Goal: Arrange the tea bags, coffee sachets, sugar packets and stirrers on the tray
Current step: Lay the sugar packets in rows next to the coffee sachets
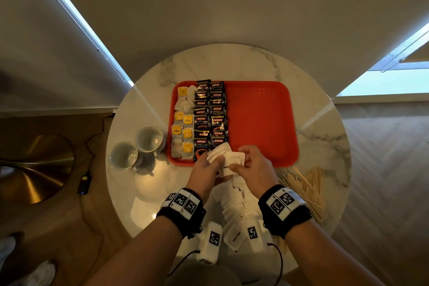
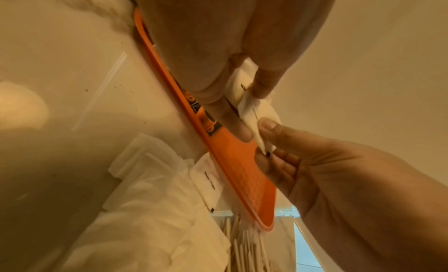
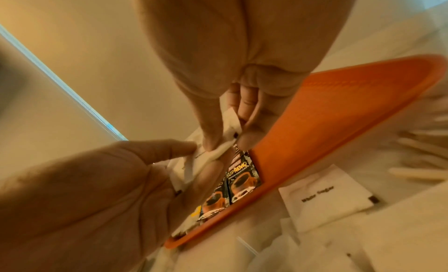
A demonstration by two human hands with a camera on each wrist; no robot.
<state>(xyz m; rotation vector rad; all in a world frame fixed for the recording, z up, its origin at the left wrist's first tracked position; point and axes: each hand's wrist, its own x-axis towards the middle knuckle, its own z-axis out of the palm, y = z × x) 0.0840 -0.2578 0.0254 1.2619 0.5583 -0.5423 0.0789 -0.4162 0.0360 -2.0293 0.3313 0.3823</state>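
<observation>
A red tray [image 1: 260, 118] lies on the round marble table. Tea bags [image 1: 183, 123] fill its left columns, and black coffee sachets [image 1: 210, 118] sit in two columns beside them. Over the tray's near edge, my left hand [image 1: 217, 161] and right hand [image 1: 239, 160] both pinch a small bunch of white sugar packets [image 1: 228, 158]. The wrist views show the same packets [image 2: 247, 107] [image 3: 218, 153] held between thumbs and fingers of both hands. More sugar packets [image 1: 234, 202] are heaped on the table between my wrists. Wooden stirrers [image 1: 306, 186] lie to the right of them.
Two glass cups [image 1: 137, 148] stand left of the tray on the table [image 1: 255, 62]. The tray's right half is bare red surface [image 1: 267, 104]. A loose sugar packet [image 3: 324, 197] lies just off the tray's near rim. A cable and small device [image 1: 84, 183] lie on the floor at left.
</observation>
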